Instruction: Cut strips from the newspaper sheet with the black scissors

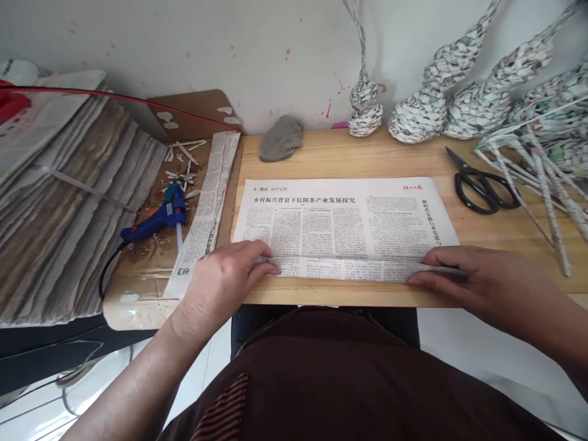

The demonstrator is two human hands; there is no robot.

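Rising at the far left, a tall stack of grey-brown newspapers (78, 202) is bound with a pale strap, with a thin red-and-black cable crossing above it. To its right I see a blue plastic glue gun (156, 220) with a black cord, lying among paper scraps on a worn brown cardboard sheet (133, 309). A narrow strip of printed newspaper (209, 208) slants beside it, along the cardboard's right side.

Next comes my bare left hand (229, 269), nearly closed, thumb and fingers pinching the near left end of a wide white newspaper sheet (316, 223) with black Chinese print. The sheet lies flat on the pale wooden bench (367, 158) in front of me, its near edge turned up into a narrow fold. A rumpled grey cloth pad (281, 139) sits behind it, near the wall.

Further right, gourd shapes woven from twisted newspaper (418, 116) stand against the wall. My bare right hand (473, 275) is also nearly closed, thumb and fingers gripping the fold's right end. Beyond it lie black-handled metal scissors (482, 190) and, at the far right, thin rolled-paper sticks (546, 190).
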